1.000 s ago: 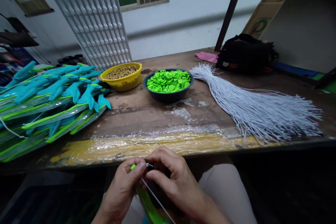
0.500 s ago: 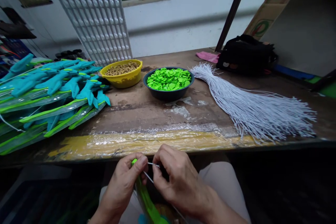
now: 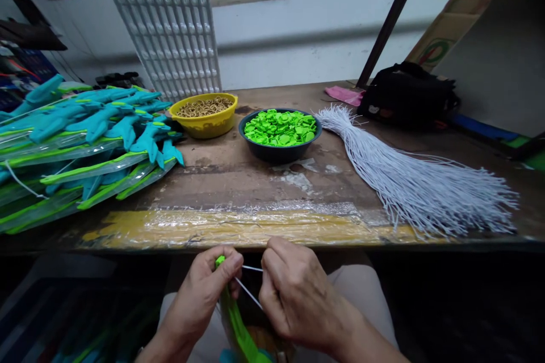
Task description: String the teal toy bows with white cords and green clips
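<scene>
Our two hands have drawn a little apart in the last second. Where the fingertips met over the green tip, two short runs of white cord (image 3: 249,294) now show between them, one level and one slanting down toward 4 o'clock. We judge the cord has been pulled out from the tip and tightened, though whether it passes through the tip or round it is too small to tell.

Our left hand (image 3: 204,295) has thumb and forefinger closed tight on the top end of the green strip (image 3: 236,323), which hangs down toward 6 o'clock between our knees. Our right hand (image 3: 293,295) sits at 3 o'clock of it, near but apart, fingers (image 3: 269,272) curled shut on the cord — its free end is hidden inside the fist.

All this is held below the near edge of the bench (image 3: 238,181). At 12 o'clock of the hands, well apart, stands the black bowl (image 3: 276,154) of green pieces. The yellow bowl (image 3: 206,126) is at its 9 o'clock, the bundle of white cords (image 3: 417,187) at its 3 o'clock, and the stack of teal pieces (image 3: 85,142) lies far left.
</scene>
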The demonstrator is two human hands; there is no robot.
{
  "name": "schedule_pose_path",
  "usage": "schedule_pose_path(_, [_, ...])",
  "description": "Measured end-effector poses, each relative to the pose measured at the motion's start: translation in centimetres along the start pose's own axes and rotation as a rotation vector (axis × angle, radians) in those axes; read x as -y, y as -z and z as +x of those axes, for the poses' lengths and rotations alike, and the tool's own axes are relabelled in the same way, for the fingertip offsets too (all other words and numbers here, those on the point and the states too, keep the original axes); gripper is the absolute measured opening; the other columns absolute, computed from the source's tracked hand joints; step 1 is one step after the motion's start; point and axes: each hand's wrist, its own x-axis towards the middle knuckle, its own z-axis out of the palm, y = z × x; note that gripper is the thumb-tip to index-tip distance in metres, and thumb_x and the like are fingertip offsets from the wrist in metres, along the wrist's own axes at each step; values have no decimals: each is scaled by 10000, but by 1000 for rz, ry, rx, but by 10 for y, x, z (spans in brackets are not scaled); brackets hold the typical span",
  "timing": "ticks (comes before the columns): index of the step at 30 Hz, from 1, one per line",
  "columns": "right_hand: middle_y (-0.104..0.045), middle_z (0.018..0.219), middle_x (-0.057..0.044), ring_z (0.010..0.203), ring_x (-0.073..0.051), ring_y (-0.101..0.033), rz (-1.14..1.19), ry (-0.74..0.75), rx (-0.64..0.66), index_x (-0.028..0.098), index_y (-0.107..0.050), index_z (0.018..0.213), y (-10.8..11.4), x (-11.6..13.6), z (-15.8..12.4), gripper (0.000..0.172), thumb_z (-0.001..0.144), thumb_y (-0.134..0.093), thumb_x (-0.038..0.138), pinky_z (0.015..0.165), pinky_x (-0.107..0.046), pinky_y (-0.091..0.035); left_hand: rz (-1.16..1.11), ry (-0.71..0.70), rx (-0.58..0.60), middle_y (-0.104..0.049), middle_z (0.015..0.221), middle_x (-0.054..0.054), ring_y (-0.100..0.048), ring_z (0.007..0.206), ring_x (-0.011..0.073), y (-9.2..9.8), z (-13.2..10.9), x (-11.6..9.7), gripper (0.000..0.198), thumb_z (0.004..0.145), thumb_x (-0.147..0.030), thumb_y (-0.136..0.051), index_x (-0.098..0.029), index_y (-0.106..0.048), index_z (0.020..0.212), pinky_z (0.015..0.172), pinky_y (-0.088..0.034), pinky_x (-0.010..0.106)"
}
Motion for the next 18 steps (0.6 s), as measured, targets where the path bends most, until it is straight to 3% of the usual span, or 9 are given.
schedule_pose_path(4, [-512,753,-55,706,-186,-493,61,-29,-13,165,-514,748,0,0,4,229,910,-371,91,616,-316,-359,-3,11,33,-541,599,-23,-500,567,120,0,0,-1,412,883,-534,-662,-172,-577,705,575,-385,244])
schedule_pose_path(9, [-525,780,-22,723,-150,-519,302,-254,-96,172,-506,814,15,-1,9,231,976,-355,105,662,-284,-395,-68,28,12,-530,593,-26,-500,552,124,3,0,4,421,865,-548,-677,-177,-566,701,556,-395,247])
schedule_pose_path(13, [-560,863,-26,799,-157,-552,430,-223,-47,167,-548,930,16,7,9,41,917,-515,146,723,-279,-429,-46,42,-6,-542,583,-27,-497,558,118,8,-2,9,412,880,-544,-663,-173,-578,723,567,-376,237])
schedule_pose_path(18, [-592,809,-20,734,-150,-564,401,-209,4,176,-564,871,-5,13,6,54,915,-555,147,661,-261,-407,-7,36,-3,-550,586,-18,-490,572,123,7,-3,6,434,876,-567,-649,-171,-579,714,580,-368,240])
